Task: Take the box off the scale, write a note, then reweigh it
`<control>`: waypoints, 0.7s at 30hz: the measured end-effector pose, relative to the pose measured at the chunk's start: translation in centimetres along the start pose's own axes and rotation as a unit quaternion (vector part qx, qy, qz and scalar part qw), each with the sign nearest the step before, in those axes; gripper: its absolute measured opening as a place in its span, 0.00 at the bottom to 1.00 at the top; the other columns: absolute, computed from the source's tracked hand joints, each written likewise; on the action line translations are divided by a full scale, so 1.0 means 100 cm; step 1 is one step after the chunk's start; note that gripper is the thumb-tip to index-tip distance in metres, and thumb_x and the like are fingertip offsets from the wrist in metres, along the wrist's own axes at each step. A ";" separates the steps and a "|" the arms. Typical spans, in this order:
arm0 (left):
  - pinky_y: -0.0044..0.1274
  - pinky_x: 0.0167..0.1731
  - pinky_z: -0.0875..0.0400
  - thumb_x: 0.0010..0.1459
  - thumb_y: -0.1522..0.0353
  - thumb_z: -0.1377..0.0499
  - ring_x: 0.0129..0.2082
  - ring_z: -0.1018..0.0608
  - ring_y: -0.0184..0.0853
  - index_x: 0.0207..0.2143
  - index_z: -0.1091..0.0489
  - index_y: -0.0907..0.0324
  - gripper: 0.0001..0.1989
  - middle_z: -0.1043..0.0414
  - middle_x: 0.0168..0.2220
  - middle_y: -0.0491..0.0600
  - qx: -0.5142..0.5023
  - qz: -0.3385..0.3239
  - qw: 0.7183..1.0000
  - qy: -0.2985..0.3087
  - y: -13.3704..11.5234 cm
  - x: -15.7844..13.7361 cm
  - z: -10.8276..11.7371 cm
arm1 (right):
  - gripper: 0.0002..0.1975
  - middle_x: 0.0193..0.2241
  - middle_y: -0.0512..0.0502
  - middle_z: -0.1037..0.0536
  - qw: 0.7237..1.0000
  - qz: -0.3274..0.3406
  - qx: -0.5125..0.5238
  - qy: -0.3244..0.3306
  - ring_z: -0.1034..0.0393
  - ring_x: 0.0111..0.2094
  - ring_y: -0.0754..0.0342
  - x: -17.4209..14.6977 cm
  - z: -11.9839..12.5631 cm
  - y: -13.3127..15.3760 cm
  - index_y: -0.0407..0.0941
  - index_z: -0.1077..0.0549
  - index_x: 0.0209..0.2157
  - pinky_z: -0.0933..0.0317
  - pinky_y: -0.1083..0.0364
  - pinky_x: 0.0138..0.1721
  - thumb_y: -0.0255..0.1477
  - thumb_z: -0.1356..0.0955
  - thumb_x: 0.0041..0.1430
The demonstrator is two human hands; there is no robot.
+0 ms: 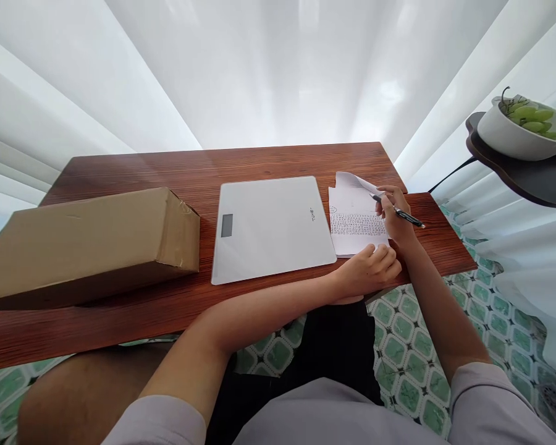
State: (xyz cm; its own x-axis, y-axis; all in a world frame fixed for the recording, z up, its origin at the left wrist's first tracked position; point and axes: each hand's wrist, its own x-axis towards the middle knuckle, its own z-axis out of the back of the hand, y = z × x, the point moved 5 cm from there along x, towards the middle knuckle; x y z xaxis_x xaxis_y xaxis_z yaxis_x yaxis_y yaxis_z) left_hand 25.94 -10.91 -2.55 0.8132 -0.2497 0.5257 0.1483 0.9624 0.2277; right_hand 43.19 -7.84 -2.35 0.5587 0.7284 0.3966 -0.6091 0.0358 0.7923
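Gripping one pen (398,213) — right hand (395,217); left hand (369,267) loosely curled on one notepad (354,224) — one scale (272,227), one box (88,247).

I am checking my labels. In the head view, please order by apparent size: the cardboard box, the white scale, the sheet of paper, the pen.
1. Cardboard box, though it lies nearer the camera, which may exaggerate it.
2. White scale.
3. Sheet of paper.
4. Pen, held in the right hand.
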 end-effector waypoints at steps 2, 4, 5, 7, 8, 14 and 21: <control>0.29 0.37 0.41 0.72 0.74 0.56 0.44 0.26 0.39 0.48 0.29 0.65 0.16 0.27 0.50 0.58 -0.011 0.011 1.000 0.017 0.002 0.001 -0.001 | 0.14 0.27 0.51 0.26 0.999 -0.013 0.018 0.030 0.33 0.26 0.56 -0.002 0.006 -0.005 0.47 0.28 0.49 0.38 0.57 0.26 0.37 0.39 0.70; 0.29 0.37 0.41 0.72 0.74 0.57 0.44 0.26 0.38 0.50 0.30 0.65 0.17 0.27 0.49 0.58 -0.023 0.017 0.999 0.033 0.003 0.001 -0.001 | 0.14 0.29 0.49 0.24 0.998 -0.028 0.026 0.042 0.30 0.27 0.57 -0.005 0.014 -0.010 0.45 0.25 0.46 0.37 0.58 0.25 0.38 0.37 0.69; 0.29 0.37 0.41 0.72 0.74 0.58 0.44 0.26 0.38 0.51 0.30 0.66 0.18 0.27 0.49 0.58 -0.028 0.019 0.999 0.040 0.004 0.002 -0.001 | 0.13 0.28 0.49 0.24 0.998 -0.036 0.025 0.043 0.30 0.26 0.57 -0.008 0.019 -0.013 0.45 0.24 0.43 0.37 0.58 0.24 0.38 0.36 0.68; 0.30 0.38 0.40 0.72 0.75 0.58 0.44 0.27 0.38 0.53 0.31 0.67 0.19 0.27 0.49 0.58 -0.038 0.020 0.998 0.056 0.005 0.002 0.000 | 0.11 0.24 0.51 0.26 0.998 -0.052 0.019 0.040 0.33 0.23 0.58 -0.013 0.029 -0.020 0.45 0.24 0.38 0.39 0.58 0.23 0.38 0.33 0.66; 0.30 0.38 0.40 0.72 0.75 0.59 0.44 0.27 0.38 0.55 0.31 0.67 0.20 0.27 0.49 0.58 -0.042 0.021 0.997 0.065 0.005 0.002 0.001 | 0.11 0.22 0.53 0.27 0.998 -0.057 0.015 0.038 0.35 0.21 0.59 -0.015 0.033 -0.023 0.45 0.24 0.34 0.41 0.58 0.22 0.38 0.32 0.64; 0.31 0.36 0.42 0.72 0.75 0.61 0.43 0.28 0.39 0.60 0.35 0.73 0.22 0.28 0.46 0.60 -0.059 0.027 0.993 0.101 0.006 0.002 -0.003 | 0.19 0.14 0.55 0.36 0.997 -0.066 0.015 0.042 0.43 0.15 0.60 -0.028 0.042 -0.031 0.45 0.27 0.24 0.48 0.56 0.20 0.43 0.32 0.64; 0.31 0.33 0.43 0.71 0.76 0.60 0.41 0.30 0.40 0.51 0.31 0.72 0.20 0.31 0.41 0.58 -0.073 0.039 0.990 0.113 0.007 0.000 -0.009 | 0.24 0.12 0.56 0.36 0.992 -0.100 0.019 0.071 0.45 0.14 0.61 -0.040 0.033 -0.030 0.47 0.37 0.19 0.49 0.58 0.17 0.45 0.27 0.57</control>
State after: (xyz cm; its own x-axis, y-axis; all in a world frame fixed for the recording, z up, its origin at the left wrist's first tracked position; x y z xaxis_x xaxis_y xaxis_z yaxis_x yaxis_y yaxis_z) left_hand 26.56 -10.16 -3.08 0.9283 -0.1600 0.3357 0.1467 0.9871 0.0647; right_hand 44.60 -13.09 -4.76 0.5799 0.7983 0.1627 -0.4703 0.1650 0.8670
